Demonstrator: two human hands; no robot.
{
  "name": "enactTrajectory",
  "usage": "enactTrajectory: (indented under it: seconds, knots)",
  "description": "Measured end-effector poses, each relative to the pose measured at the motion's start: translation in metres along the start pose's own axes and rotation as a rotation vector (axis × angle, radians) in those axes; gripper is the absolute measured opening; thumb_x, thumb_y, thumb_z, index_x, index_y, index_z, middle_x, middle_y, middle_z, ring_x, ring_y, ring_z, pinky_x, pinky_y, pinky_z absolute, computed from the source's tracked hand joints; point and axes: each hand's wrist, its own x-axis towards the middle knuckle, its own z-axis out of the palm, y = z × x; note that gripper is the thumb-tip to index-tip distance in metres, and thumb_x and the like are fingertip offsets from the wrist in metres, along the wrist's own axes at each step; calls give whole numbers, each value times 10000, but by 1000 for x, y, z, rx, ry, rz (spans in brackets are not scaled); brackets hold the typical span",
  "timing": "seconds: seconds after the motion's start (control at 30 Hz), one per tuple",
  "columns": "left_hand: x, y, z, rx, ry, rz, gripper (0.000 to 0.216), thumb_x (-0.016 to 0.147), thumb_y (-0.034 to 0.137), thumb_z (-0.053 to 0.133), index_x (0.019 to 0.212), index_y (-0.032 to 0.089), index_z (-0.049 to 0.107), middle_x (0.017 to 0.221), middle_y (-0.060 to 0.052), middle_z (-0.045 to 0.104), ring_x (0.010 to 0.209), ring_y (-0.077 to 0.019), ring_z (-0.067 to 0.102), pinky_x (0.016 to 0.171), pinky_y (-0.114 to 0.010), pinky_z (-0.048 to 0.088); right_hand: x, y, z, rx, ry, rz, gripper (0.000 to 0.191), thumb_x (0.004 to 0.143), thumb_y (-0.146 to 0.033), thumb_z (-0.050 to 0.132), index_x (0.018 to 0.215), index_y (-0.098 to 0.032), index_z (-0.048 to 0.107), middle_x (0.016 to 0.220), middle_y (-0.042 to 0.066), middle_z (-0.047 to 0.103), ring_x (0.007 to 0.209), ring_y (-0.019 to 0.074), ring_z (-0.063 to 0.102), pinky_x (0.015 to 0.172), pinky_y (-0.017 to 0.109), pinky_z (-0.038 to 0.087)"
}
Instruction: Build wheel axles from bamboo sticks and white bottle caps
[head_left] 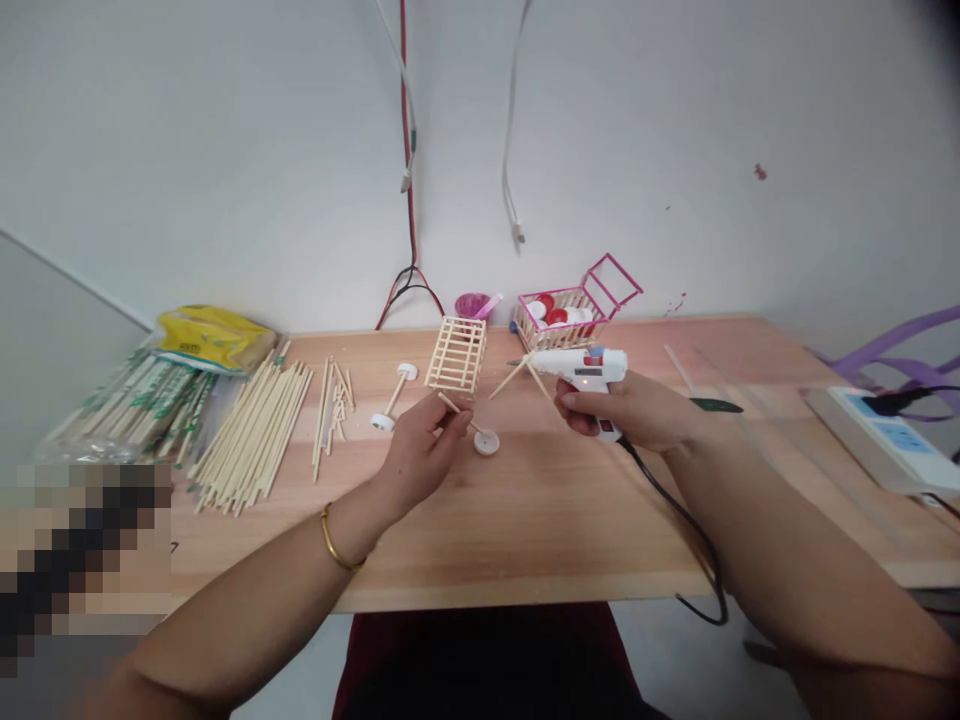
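- Glue gun (570, 364): hard white plastic, smooth with a slight sheen.
- Thin stick (478, 428) in the fingers: pale bare wood, matt.
- Round disc (487, 444): white, apparently plastic, smooth-looking.
- Slatted frame (458, 352): unvarnished wooden sticks, matt.
- Loose sticks (259, 430): the same raw, dull wood.
- Wrapper (112, 430) at the left: clear plastic film, crinkled and shiny.
- Yellow packet (214, 335): flexible plastic, glossy, creased.
- Bracelet (329, 538): polished gold-coloured metal.
- Power strip (855, 428): white moulded plastic, smooth.
- Tabletop (570, 530): wood-grained, smooth, faintly satin.
- Wall (637, 120): pale, flat, matt.

Room along front tabletop (495, 545), black cord (674, 506) rightward
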Motion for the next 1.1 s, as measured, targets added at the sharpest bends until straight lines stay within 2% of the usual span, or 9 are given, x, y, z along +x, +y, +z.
enactTrajectory:
  seconds: [0.2,0.27,0.37,0.47,0.6,0.73,0.9,1.1]
  knots:
    - [3,3,3,-196,24,-52,209,929,295,413,927,175,583,880,-44,627,786,-132,579,750,-293,464,1,-3,0,-173,1,1,181,776,-345,611,756,-172,565,588,-5,559,508,98,458,456,225,325]
    - [4,5,3,-226,75,-84,208,929,291,404,962,179,575,823,-28,607,778,-131,568,756,-295,457,0,-4,0,-215,15,1,168,771,-337,612,764,-174,570,583,-8,561,502,97,452,458,223,330]
    - [6,10,3,-214,116,-163,222,916,312,425,1014,181,575,664,20,515,648,-116,508,661,-267,429,0,-2,-2,-180,13,-16,174,777,-343,610,780,-174,565,588,-9,549,508,98,448,453,221,320]
    - [12,17,6,-247,50,-273,268,859,354,529,1053,176,582,590,55,447,529,-92,427,540,-235,370,-1,-1,-3,-126,-9,-54,195,793,-359,604,785,-169,561,596,-8,541,520,97,447,454,221,308]
    - [30,33,17,-445,-64,-474,376,767,318,641,1097,164,543,615,57,501,438,-56,368,439,-207,287,-3,-3,-3,-103,-13,-84,204,796,-363,608,785,-165,563,571,-16,529,496,90,419,451,226,290]
    - [50,48,30,-790,-158,-596,207,752,275,638,863,165,503,597,66,468,378,-13,248,387,-177,171,-3,-5,-3,-57,-11,-113,198,798,-361,613,775,-172,559,553,-26,516,472,83,395,439,226,272]
    - [63,55,43,-905,-140,-622,284,717,198,654,942,188,481,615,67,505,374,-6,242,394,-157,162,-2,-3,-5,38,-12,-150,227,799,-382,623,768,-174,540,604,-15,527,495,83,406,447,223,268]
    - [72,59,55,-889,-241,-577,126,692,124,602,809,139,557,512,74,424,364,-8,216,384,-170,134,-2,-2,-8,103,-3,-172,253,781,-394,643,775,-168,529,607,-16,514,488,79,398,440,224,247]
